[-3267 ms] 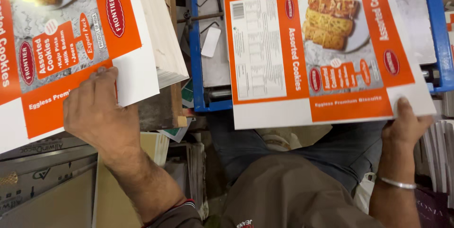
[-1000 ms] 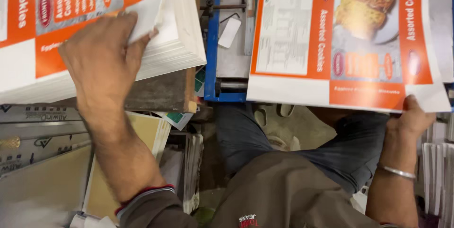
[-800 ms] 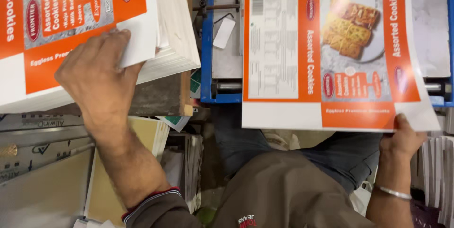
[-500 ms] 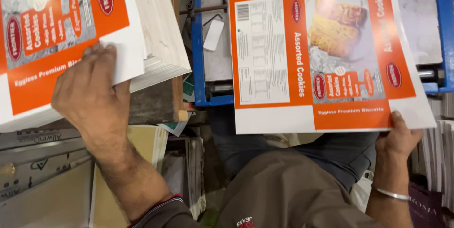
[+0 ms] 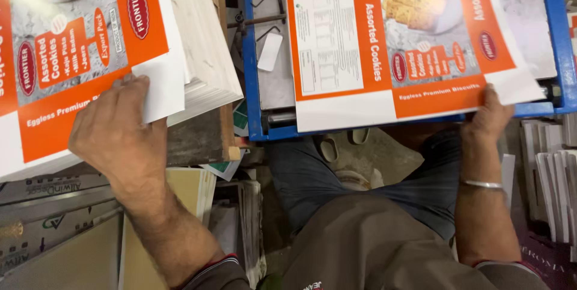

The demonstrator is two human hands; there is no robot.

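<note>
Two hands were at work, each on printed card. The left hand lay flat, palm down, fingers only a little curled, on the top sheet of a thick stack of sheets; its fingertips pressed near the white lower margin of that top sheet, and I could not tell whether it had pinched the sheet or only rested on it. The right hand was closed on the lower right corner of one loose sheet, thumb on top and the other fingers hidden below.

This loose sheet, orange and white with a picture of biscuits, spread up and to the left of the right hand, over a blue-framed table. A thin metal bangle sat on the right wrist.

I judged the sheet light and fairly stiff, because it stayed nearly flat while held at one corner only, but thin enough to bend or crease if lifted fast. Its glossy face seemed slippery, so a pinch at the white margin, thumb above and fingers under, looked the safest hold. The stack, as a whole, seemed heavy; only one sheet at a time could slide off it.

More piles of card stood just right of the right arm, and flat boards lay below the left arm.
</note>
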